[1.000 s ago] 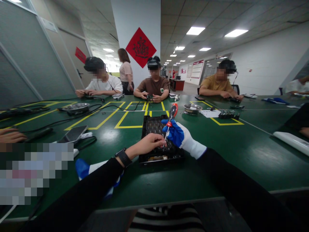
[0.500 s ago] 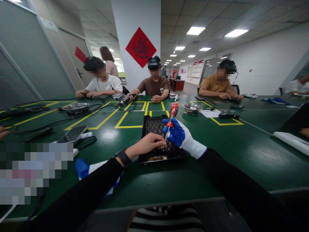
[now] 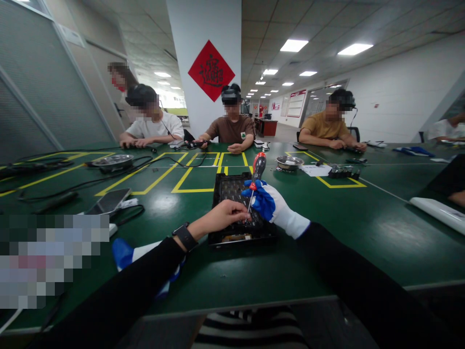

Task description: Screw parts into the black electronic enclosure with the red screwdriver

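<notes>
A screwdriver (image 3: 258, 167) with a red and dark grey handle is gripped in my right hand (image 3: 269, 201), which wears a white and blue glove. It stands nearly upright, its shaft slanting down to the left. Below it lies a black plastic tray-like housing (image 3: 221, 186) with a bumpy inner surface. My bare left hand (image 3: 232, 213) rests over the housing, fingers pinched together beside the screwdriver's tip. Whatever sits between those fingertips is too small to make out, and the tip itself is partly hidden. A tan strip (image 3: 236, 238) shows along the housing's near edge.
A loose blue and white glove (image 3: 123, 253) lies under my left forearm. Metal bowls (image 3: 289, 162) stand farther back, with black parts (image 3: 343, 172) at the right. A phone-like device (image 3: 109, 201) and cables are on the left. Co-workers sit across the green table (image 3: 345, 257).
The screwdriver's handle has turned, showing more dark grey and less red. My hands stay almost in place. A person in the background has moved left.
</notes>
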Tool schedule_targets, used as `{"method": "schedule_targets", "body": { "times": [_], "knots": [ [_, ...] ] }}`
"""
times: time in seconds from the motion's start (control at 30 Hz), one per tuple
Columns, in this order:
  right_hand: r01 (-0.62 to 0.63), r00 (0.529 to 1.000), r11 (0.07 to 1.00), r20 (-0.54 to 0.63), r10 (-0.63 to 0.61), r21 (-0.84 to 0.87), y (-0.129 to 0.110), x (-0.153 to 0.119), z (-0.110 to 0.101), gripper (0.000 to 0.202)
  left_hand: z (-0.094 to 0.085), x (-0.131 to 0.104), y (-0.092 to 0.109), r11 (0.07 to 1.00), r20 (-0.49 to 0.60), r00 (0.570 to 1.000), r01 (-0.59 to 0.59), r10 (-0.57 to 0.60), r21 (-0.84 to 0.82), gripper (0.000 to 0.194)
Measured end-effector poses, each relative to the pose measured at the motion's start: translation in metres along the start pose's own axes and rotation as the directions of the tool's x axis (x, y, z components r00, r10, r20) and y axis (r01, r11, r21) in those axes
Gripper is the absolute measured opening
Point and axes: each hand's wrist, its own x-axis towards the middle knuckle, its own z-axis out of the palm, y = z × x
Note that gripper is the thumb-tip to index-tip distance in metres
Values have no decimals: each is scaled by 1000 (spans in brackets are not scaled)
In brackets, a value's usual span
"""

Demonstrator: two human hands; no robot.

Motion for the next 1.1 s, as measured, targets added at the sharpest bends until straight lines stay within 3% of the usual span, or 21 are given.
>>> {"method": "schedule_targets", "body": {
  "times": [0.33,0.57,0.67,1.1],
  "knots": [
    [38,995,999,-89,-36,26,8,8,-5,27,0,0,1,1000,12,1000,-4,4,-3,31],
    [-76,995,988,76,66,135,-2,5,-6,34,-1,0,3,1000,-6,1000,18,-18,8,34],
    [-91,993,985,85,79,149,-3,3,-6,28,-1,-1,4,1000,-5,1000,25,-25,6,34],
    [56,994,998,-96,-53,25,5,7,-5,28,0,0,4,1000,-7,1000,14,-14,-15,32]
  ]
}}
